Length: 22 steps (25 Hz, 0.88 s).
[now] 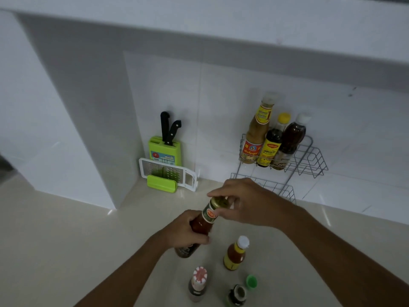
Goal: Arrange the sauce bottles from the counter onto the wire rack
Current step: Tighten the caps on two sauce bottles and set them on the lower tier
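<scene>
We see three bottles point(270, 138) on the rack point(309, 158), three on the desk point(66, 240). Left hand point(183, 231) grips a fourth bottle point(204, 220) above the desk, right hand point(245, 202) pinches its cap.

Dim, bluish, even light. Soft shadow under the white overhead ledge point(221, 29). Small glints on the glossy beige counter point(66, 240). Edges bow outward; whole picture slightly soft and blurred.

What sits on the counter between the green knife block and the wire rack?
Nothing: the head view shows bare counter and wall tile between the knife block and the wire rack.
</scene>
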Each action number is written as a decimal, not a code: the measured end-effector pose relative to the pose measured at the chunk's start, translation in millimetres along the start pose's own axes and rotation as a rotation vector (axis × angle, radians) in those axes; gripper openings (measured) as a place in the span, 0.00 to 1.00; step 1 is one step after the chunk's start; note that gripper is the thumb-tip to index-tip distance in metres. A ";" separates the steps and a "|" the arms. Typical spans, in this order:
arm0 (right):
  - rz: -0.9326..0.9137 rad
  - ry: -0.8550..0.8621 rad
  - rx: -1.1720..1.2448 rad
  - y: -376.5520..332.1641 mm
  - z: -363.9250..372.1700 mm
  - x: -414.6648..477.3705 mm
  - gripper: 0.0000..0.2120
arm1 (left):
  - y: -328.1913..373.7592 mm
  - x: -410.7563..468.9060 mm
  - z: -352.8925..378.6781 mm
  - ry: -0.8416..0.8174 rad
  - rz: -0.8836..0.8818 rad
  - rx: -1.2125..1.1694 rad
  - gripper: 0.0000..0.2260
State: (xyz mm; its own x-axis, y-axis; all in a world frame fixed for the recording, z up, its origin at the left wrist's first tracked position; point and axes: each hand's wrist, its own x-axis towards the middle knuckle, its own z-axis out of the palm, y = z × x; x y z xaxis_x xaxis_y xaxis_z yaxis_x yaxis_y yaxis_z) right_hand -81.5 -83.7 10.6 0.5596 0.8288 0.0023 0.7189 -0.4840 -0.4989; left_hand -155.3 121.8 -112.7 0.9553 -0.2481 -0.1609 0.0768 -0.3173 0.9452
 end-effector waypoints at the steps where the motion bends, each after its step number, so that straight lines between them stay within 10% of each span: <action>1: -0.018 0.031 -0.005 -0.7 -14.6 -1.4 0.21 | 16.6 2.9 -3.9 -0.056 0.021 -0.007 0.08; 7: -0.196 0.358 -0.356 -1.6 -53.9 -1.5 0.15 | 102.4 25.1 -1.8 -0.291 0.054 -0.095 0.07; 15: 0.380 0.587 -0.350 33.1 -24.5 -18.0 0.26 | 121.4 43.5 36.7 0.547 -0.025 0.879 0.12; 22: -0.140 0.357 -0.351 7.1 -45.5 -22.5 0.14 | 117.5 31.0 7.6 -0.289 -0.064 0.017 0.08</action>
State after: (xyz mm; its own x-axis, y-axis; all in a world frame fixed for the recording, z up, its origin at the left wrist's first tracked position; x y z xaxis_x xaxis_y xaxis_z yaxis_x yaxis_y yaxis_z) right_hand -70.2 -118.5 46.4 0.5096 0.7747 0.3743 0.8578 -0.4910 -0.1517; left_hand -118.8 69.9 -8.8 0.8274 -0.4770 -0.2965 0.1270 -0.3553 0.9261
